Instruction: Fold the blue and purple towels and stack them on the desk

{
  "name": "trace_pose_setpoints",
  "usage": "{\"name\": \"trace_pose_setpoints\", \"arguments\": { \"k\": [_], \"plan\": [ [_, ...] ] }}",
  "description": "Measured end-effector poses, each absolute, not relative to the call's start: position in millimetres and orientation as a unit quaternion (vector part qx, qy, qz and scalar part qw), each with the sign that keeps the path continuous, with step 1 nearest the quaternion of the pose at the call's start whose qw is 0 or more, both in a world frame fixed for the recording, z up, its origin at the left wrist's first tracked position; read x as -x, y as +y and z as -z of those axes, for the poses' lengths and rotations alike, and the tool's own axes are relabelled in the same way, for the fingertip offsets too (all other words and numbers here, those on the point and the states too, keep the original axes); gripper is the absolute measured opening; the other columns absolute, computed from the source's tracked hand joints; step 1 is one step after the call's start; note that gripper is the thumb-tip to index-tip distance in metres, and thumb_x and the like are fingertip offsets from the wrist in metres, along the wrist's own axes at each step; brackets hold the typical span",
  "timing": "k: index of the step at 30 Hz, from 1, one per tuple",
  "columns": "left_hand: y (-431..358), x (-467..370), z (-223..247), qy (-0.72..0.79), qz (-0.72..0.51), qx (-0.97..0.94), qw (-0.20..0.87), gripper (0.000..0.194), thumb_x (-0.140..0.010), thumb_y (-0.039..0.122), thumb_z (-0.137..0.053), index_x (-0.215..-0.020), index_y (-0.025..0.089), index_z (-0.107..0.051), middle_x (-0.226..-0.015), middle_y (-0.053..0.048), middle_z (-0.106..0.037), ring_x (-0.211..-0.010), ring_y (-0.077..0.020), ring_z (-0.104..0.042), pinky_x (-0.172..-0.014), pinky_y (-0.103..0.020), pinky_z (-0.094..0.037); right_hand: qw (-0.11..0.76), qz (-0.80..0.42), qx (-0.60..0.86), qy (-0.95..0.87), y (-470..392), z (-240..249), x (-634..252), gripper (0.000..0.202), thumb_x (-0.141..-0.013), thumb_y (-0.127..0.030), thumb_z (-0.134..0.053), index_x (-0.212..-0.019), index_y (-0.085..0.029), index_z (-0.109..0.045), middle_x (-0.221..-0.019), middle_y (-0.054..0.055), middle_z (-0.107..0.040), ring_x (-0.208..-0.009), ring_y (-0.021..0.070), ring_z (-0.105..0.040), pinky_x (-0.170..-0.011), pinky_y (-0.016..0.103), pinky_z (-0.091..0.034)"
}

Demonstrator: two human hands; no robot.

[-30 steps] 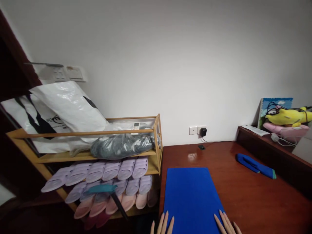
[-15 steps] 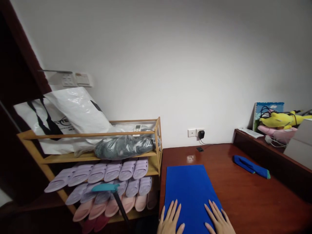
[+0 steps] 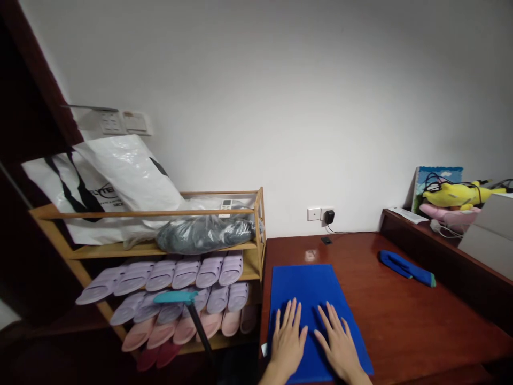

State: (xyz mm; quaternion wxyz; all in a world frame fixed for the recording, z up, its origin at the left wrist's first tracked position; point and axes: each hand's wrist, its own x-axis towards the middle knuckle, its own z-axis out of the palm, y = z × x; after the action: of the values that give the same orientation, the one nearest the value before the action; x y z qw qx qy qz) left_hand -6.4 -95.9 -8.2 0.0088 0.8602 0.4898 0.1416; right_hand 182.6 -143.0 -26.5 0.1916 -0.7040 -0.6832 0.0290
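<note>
A flat blue cloth (image 3: 303,283) lies spread on the reddish-brown wooden desk (image 3: 404,315), with a small white tag at its left edge. My left hand (image 3: 288,337) rests palm down on the cloth's left part, fingers spread. Over its right part, my right hand (image 3: 337,339) lies flat too, fingers apart. Neither hand grips anything. To the right on the desk is a folded blue fabric piece (image 3: 406,267) with a green edge, apart from both hands.
Left of the desk stands a wooden shoe rack (image 3: 258,235) with several slippers (image 3: 172,275) and white bags (image 3: 132,176). A teal-headed handle (image 3: 176,297) leans before it. A raised ledge (image 3: 441,243) at right bears a yellow plush toy (image 3: 455,195) and white boxes (image 3: 491,230). A black plug (image 3: 329,216) sits in the wall.
Both hands have moved farther up the cloth and closer together, still flat. The cloth's near edge and white tag now show. The view has shifted slightly.
</note>
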Motion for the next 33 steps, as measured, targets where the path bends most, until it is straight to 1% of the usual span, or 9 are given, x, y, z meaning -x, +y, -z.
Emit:
{"name": "trace_pose_setpoints", "arguments": {
  "k": [4,7,10,13,16,19,21,23,33],
  "plan": [
    [-63.5,8.4,13.7,0.527,-0.109,-0.842,0.032,0.055,-0.094,0.043,-0.026,-0.144,0.021,-0.021,-0.151,-0.005,-0.019,-0.139,-0.0243,-0.017,-0.111,-0.053,-0.020,0.162,-0.043,0.739,-0.652,-116.0,30.0,-193.7,0.065,-0.086,-0.063,-0.022,-0.142,-0.030,-0.025,-0.151,0.004,-0.023,-0.138,0.0218,-0.019,-0.110,0.048,-0.023],
    [-51.3,22.3,20.9,0.526,-0.106,-0.843,0.038,0.055,-0.094,0.047,-0.022,-0.144,0.025,-0.020,-0.151,-0.002,-0.019,-0.139,-0.0230,-0.017,-0.111,-0.054,-0.020,0.153,-0.030,0.760,-0.631,-112.1,42.4,-223.4,0.066,-0.086,-0.064,-0.022,-0.142,-0.028,-0.026,-0.150,0.004,-0.026,-0.138,0.0213,-0.021,-0.110,0.049,-0.023],
    [-52.8,23.5,19.3,0.528,-0.106,-0.842,0.033,0.054,-0.094,0.046,-0.024,-0.144,0.027,-0.020,-0.151,-0.002,-0.020,-0.139,-0.0231,-0.018,-0.111,-0.055,-0.020,0.147,-0.014,0.777,-0.612,-118.1,51.6,-243.7,0.068,-0.086,-0.065,-0.022,-0.142,-0.026,-0.025,-0.150,0.004,-0.026,-0.138,0.0217,-0.021,-0.110,0.050,-0.023],
    [-65.2,8.8,13.2,0.555,-0.118,-0.823,0.000,0.053,-0.093,0.037,-0.031,-0.144,0.025,-0.022,-0.151,-0.005,-0.021,-0.139,-0.0262,-0.016,-0.111,-0.057,-0.016,0.146,0.017,0.783,-0.605,-127.9,54.6,-243.9,0.072,-0.085,-0.066,-0.025,-0.142,-0.023,-0.026,-0.150,0.005,-0.024,-0.139,0.0231,-0.019,-0.111,0.050,-0.021],
    [-82.8,-8.3,11.5,0.524,-0.152,-0.838,-0.014,0.056,-0.093,0.032,-0.032,-0.145,0.029,-0.012,-0.153,-0.001,-0.015,-0.140,-0.0253,-0.011,-0.112,-0.055,-0.015,0.154,0.031,0.766,-0.624,-137.9,55.0,-233.4,0.070,-0.086,-0.064,-0.026,-0.143,-0.024,-0.024,-0.151,0.004,-0.022,-0.139,0.0232,-0.019,-0.110,0.049,-0.023],
    [-94.7,-15.9,15.8,0.461,-0.148,-0.874,0.032,0.057,-0.094,0.044,-0.030,-0.144,0.034,-0.005,-0.153,0.002,-0.014,-0.139,-0.0245,-0.016,-0.110,-0.053,-0.022,0.153,0.014,0.754,-0.639,-144.0,55.6,-228.9,0.066,-0.087,-0.062,-0.026,-0.143,-0.027,-0.023,-0.150,0.003,-0.024,-0.137,0.0227,-0.024,-0.108,0.049,-0.028],
    [-94.9,-16.8,18.6,0.454,-0.132,-0.879,0.058,0.058,-0.093,0.051,-0.028,-0.144,0.035,-0.005,-0.152,0.001,-0.016,-0.139,-0.0256,-0.018,-0.109,-0.055,-0.023,0.154,0.003,0.753,-0.640,-143.7,55.9,-232.6,0.064,-0.087,-0.061,-0.026,-0.143,-0.029,-0.022,-0.150,0.003,-0.025,-0.137,0.0228,-0.025,-0.107,0.050,-0.029],
    [-89.5,-18.0,19.0,0.457,-0.125,-0.878,0.067,0.058,-0.093,0.053,-0.026,-0.143,0.035,-0.005,-0.152,0.000,-0.016,-0.139,-0.0257,-0.018,-0.110,-0.055,-0.022,0.156,-0.004,0.750,-0.643,-139.1,55.5,-239.3,0.063,-0.088,-0.060,-0.026,-0.143,-0.031,-0.021,-0.150,0.002,-0.026,-0.137,0.0230,-0.025,-0.108,0.051,-0.028],
    [-60.4,-36.9,16.3,0.472,-0.098,-0.876,0.031,0.055,-0.095,0.050,-0.023,-0.144,0.033,-0.008,-0.152,-0.001,-0.018,-0.139,-0.0255,-0.017,-0.109,-0.056,-0.021,0.173,-0.042,0.733,-0.656,-102.9,49.1,-256.1,0.063,-0.088,-0.059,-0.026,-0.143,-0.029,-0.022,-0.151,0.004,-0.024,-0.138,0.0219,-0.021,-0.109,0.053,-0.021]
  ]
}}
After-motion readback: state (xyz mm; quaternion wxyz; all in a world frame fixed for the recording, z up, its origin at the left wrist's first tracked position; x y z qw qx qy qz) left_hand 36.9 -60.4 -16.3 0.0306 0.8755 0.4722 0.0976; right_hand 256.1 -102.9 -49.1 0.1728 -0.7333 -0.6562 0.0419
